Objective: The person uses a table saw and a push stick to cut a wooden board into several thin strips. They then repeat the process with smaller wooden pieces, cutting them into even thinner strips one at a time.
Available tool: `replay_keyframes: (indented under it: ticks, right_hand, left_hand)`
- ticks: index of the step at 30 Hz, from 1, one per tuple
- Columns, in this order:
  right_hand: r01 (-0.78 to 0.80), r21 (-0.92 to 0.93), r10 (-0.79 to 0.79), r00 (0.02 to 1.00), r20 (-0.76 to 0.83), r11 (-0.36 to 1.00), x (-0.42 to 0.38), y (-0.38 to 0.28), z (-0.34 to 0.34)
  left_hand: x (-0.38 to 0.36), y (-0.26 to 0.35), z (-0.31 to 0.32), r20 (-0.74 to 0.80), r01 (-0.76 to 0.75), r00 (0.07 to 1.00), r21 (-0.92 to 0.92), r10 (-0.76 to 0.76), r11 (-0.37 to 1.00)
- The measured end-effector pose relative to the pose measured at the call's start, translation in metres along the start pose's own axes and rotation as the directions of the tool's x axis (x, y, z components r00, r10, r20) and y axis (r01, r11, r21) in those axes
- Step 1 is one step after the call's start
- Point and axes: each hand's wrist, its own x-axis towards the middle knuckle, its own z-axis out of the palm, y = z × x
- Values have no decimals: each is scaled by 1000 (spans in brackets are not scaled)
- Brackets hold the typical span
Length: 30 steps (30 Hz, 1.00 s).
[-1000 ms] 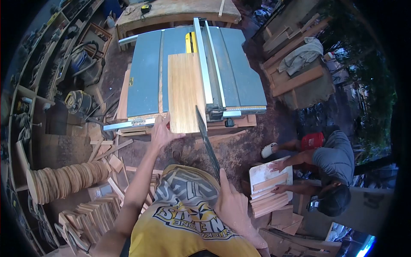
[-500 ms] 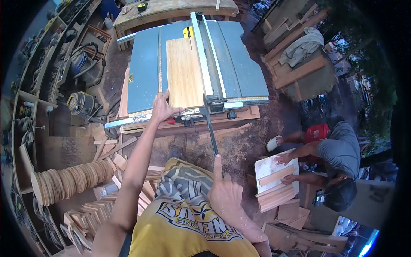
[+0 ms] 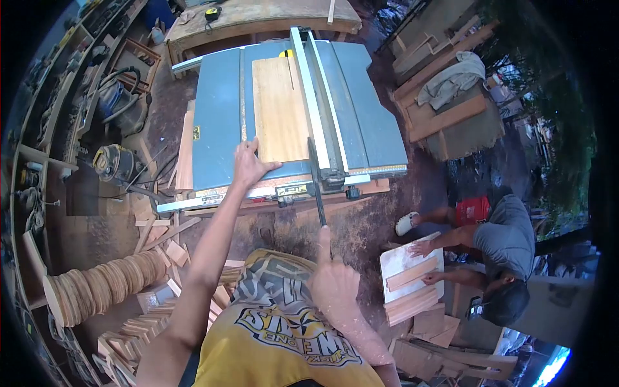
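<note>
A wooden board [image 3: 278, 113] lies flat on the blue table saw [image 3: 216, 116], beside the metal fence [image 3: 311, 103]. The yellow blade guard piece [image 3: 285, 54] shows at the board's far end, where a dark slit runs into the wood. My left hand [image 3: 250, 166] is at the board's near left corner, thumb along its near edge and fingers spread. My right hand [image 3: 334, 280] is wrapped round the end of a dark push stick [image 3: 318, 193], index finger stretched along it. The stick's far tip meets the board's near right corner by the fence.
At the right, a co-worker [image 3: 506, 235] handles wood strips on a white board [image 3: 393, 258]. Stacked round discs [image 3: 106, 284] and wood pieces lie at the lower left. A shop vacuum [image 3: 115, 161] stands left of the saw; a workbench [image 3: 258, 26] is behind.
The wooden board has slid forward along the fence, away from the saw's near edge. My left hand and the push stick have advanced with it. The view has shifted slightly.
</note>
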Motion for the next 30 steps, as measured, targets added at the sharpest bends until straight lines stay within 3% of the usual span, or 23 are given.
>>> replay_keyframes:
  ticks: [8,11,17,20,23,30]
  right_hand:
    - [-44,74,42,998,39,996,43,-7,-16]
    - [-12,86,12,1000,-8,996,58,-6,-17]
    - [-27,93,27,1000,-2,995,94,-11,-21]
    - [-22,69,23,1000,-13,997,110,-14,-27]
    - [26,49,-22,996,-88,998,126,-11,-24]
    - [8,32,-6,997,-77,999,164,-17,-28]
  left_hand:
    - [41,-7,5,-47,-33,998,65,37,997]
    - [66,-26,19,-151,-234,961,-4,231,972]
    - [99,-7,-8,125,-84,989,5,82,996]
    - [118,-19,5,26,-145,989,103,143,984]
    - [134,-20,5,49,-132,991,123,126,984]
    - [173,-23,2,101,-149,985,72,141,986]
